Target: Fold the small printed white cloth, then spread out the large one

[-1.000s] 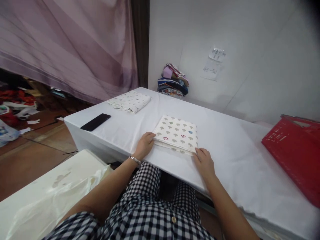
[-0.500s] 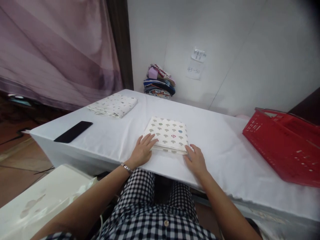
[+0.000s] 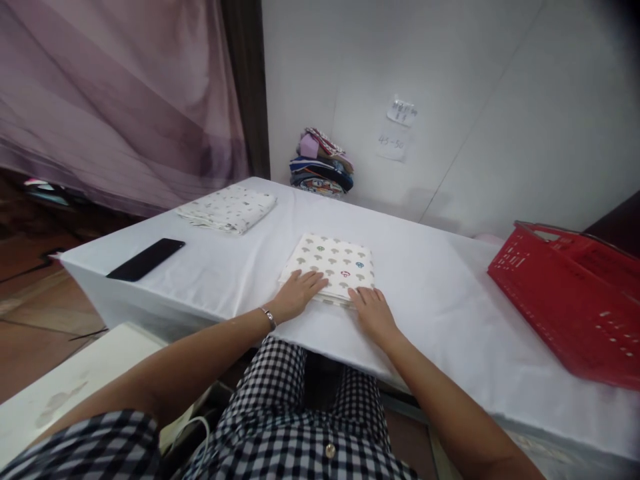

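Near the middle of the frame a folded patterned cloth [image 3: 330, 265] lay flat on the white-covered counter [image 3: 450, 300], close to its near edge. The left hand [image 3: 296, 295] rested palm down on the cloth's lower left corner, fingers spread and flat, gripping nothing. The right hand [image 3: 373, 312] lay just beside it at the cloth's lower right edge, also flat and spread, its fingertips touching the fabric. To the upper left a second folded cloth [image 3: 227, 209] sat well apart, with a black phone [image 3: 145, 259] lower left of it. A stack of colourful fabrics [image 3: 321, 163] stood against the wall, and a red basket [image 3: 575, 300] occupied the right side.
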Demonstrator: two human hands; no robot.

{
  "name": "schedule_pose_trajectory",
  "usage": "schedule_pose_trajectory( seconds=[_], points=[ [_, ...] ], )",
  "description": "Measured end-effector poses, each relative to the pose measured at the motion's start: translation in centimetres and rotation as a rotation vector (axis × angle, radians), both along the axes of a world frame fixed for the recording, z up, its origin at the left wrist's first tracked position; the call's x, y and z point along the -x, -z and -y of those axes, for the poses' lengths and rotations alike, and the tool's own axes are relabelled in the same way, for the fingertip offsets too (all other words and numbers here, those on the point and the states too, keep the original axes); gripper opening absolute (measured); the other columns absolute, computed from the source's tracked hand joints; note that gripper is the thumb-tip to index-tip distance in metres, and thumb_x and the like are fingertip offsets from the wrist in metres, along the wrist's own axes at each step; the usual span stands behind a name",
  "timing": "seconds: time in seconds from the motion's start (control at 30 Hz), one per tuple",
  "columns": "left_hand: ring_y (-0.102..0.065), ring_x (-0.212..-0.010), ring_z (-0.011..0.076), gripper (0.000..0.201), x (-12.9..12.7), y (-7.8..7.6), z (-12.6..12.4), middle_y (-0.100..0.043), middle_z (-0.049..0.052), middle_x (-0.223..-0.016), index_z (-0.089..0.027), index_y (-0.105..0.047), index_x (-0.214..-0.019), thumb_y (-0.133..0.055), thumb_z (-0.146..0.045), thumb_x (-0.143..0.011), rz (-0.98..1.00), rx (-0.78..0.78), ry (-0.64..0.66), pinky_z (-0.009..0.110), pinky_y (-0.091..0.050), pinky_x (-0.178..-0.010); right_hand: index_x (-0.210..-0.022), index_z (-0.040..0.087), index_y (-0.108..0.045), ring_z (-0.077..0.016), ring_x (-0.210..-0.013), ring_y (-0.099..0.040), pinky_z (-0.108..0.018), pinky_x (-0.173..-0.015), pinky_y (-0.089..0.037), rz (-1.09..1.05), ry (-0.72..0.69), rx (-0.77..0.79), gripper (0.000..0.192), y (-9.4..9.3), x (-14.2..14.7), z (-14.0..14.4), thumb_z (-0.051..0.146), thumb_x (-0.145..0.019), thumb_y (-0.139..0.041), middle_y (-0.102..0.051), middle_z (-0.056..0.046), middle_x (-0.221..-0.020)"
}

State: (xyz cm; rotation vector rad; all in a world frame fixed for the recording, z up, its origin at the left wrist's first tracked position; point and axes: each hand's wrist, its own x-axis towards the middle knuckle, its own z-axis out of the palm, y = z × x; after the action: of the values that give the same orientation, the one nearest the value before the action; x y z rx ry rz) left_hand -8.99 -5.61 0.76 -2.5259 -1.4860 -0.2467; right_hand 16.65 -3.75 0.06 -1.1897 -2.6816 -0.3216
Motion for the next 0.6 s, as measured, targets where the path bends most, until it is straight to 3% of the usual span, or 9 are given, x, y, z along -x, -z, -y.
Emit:
schedule_pose_trajectory(
  seconds=[0.23,0.37,0.47,0.6],
  points=[
    [-0.046,-0.122,0.0242,0.054,0.0,0.0,-0.1,-0.055,0.012,-0.127,-0.019,-0.044,-0.136,-0.033,-0.003,-0.085,0.066,-0.078,0.024,0.043,-0.036,-0.097,-0.138,0.016,-0.038,-0.0282,-0.125,-0.040,-0.046,-0.103,-0.028,-0.074,-0.010,0.021,0.056,-0.6,3.8,1.1,0.015,-0.083,-0.049,-0.046,-0.016,-0.136],
    [-0.050,-0.116,0.0223,0.059,0.1,-1.0,-0.9,-0.057,0.011,-0.123,-0.022,-0.041,-0.138,-0.036,-0.002,-0.083,0.103,-0.102,0.022,0.038,-0.041,-0.090,-0.140,0.015,-0.034,-0.0281,-0.123,-0.041,-0.046,-0.102,-0.028,-0.114,0.015,-0.002,0.059,-0.6,5.6,0.8,0.014,-0.083,-0.048,-0.049,-0.016,-0.134],
    [-0.051,-0.113,0.0219,0.058,0.1,-2.4,-1.4,-0.056,0.011,-0.123,-0.020,-0.041,-0.136,-0.038,-0.001,-0.082,0.091,-0.118,0.024,0.036,-0.042,-0.087,-0.141,0.015,-0.033,-0.0275,-0.120,-0.043,-0.046,-0.100,-0.029,-0.128,0.046,-0.049,0.058,-0.3,5.5,0.2,0.009,-0.084,-0.043,-0.050,-0.016,-0.132],
    [-0.051,-0.113,0.0219,0.055,-0.1,-3.7,-1.5,-0.056,0.011,-0.123,-0.019,-0.044,-0.134,-0.038,-0.001,-0.082,0.073,-0.132,0.063,0.035,-0.041,-0.088,-0.141,0.015,-0.033,-0.0256,-0.107,-0.050,-0.039,-0.089,-0.038,-0.117,0.067,-0.093,0.060,-0.4,4.1,-0.6,0.004,-0.083,-0.041,-0.055,-0.016,-0.124]
  ],
)
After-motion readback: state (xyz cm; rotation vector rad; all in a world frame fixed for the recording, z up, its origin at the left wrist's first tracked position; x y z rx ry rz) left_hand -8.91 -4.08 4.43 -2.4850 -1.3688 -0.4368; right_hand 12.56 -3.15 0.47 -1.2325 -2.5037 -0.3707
